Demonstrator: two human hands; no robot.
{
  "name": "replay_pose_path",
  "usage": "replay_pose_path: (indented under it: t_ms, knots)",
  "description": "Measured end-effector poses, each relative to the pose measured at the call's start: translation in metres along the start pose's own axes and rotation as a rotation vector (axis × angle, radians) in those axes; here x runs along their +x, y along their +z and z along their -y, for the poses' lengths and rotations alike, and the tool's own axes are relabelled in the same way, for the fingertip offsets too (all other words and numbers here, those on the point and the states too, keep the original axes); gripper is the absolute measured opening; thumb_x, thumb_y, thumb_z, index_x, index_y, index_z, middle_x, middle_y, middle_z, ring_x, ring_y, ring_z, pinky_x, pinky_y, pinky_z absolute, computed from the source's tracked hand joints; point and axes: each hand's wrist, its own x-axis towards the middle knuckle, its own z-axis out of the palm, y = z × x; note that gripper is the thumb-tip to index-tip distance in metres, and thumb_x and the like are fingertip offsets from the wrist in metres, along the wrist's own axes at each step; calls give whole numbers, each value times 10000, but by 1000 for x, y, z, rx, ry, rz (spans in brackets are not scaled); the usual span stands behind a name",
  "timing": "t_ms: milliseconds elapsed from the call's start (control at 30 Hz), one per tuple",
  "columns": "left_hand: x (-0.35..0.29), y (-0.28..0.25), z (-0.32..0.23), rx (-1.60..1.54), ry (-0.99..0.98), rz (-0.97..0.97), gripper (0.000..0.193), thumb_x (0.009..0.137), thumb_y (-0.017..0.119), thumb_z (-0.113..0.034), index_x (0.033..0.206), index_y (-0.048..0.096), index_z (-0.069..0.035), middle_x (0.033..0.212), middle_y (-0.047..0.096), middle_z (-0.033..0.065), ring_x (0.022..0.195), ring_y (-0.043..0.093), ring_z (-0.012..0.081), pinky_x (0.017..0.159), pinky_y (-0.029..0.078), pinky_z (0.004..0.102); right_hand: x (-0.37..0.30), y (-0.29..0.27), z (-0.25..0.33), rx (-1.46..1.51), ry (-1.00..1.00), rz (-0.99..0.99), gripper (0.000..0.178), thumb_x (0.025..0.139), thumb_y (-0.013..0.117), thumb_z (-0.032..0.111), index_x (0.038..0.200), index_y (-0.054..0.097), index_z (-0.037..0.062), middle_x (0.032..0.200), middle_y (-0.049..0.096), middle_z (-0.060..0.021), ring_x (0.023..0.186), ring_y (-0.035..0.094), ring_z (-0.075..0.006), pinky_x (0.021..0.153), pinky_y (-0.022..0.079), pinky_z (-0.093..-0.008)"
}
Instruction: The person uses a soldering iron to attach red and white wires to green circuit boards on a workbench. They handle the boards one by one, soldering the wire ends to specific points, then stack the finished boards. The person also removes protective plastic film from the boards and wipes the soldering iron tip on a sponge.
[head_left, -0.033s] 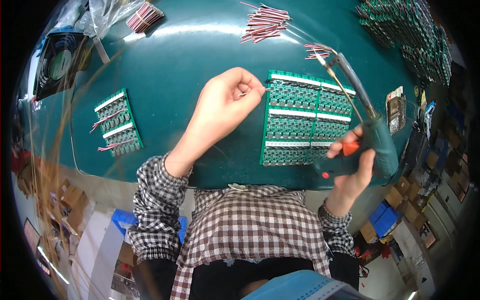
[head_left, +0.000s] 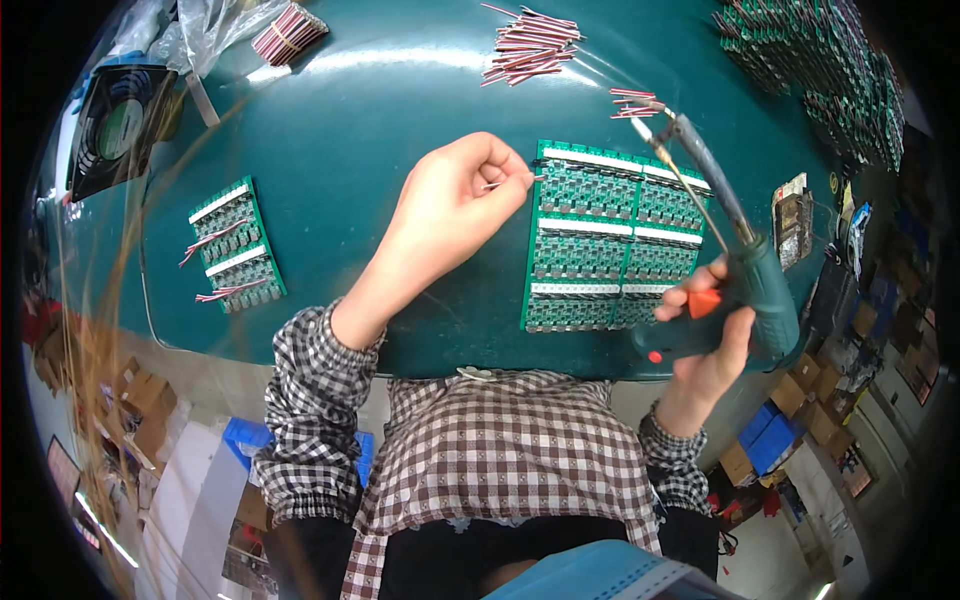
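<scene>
My left hand point(head_left: 455, 205) is closed in a pinch on a thin wire point(head_left: 492, 186), whose end meets the upper left corner of a green circuit board panel point(head_left: 580, 226). The panel lies flat on the table, with rows of small components and white strips. My right hand point(head_left: 712, 335) grips a dark green soldering gun point(head_left: 765, 295) with a red trigger, one finger beside the trigger. Its metal tip and thin feed tube point(head_left: 690, 180) point up and away, above the panel's far right side and apart from it. Fingers hide part of the wire.
A smaller board piece point(head_left: 238, 245) with wires on it lies at left. Wires form a loose pile point(head_left: 530, 48), a small group point(head_left: 632, 103) and a banded bundle point(head_left: 290, 35) at the back. Stacked boards point(head_left: 810, 60) fill the far right; a black fan point(head_left: 120, 130) stands far left.
The soldering gun has shifted slightly right, and its tip sits a little lower in the picture. My left hand has barely moved.
</scene>
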Motion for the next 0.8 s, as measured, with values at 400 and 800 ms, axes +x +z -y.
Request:
replay_pose_path:
  t_ms: [400, 800]
  knots:
    - [4, -1, 6, 140, 27, 2, 80, 850, 645, -72, 857, 618, 3, 738, 571, -48, 647, 457, 10, 581, 390, 176, -8, -36, -4, 316, -121, -149, 486, 954, 489, 416, 1171, 440, -16, 1013, 576, -132, 867, 627, -239, 654, 582, -337]
    - [-13, -2, -4, 880, 423, -399, 138, 770, 706, -89, 888, 644, -54, 844, 579, 54, 727, 542, 195, 656, 439, 317, 8, -69, -42, 746, -101, 81, 466, 923, 557, 409, 1166, 395, 46, 1027, 538, -96, 942, 578, -244, 846, 538, -401]
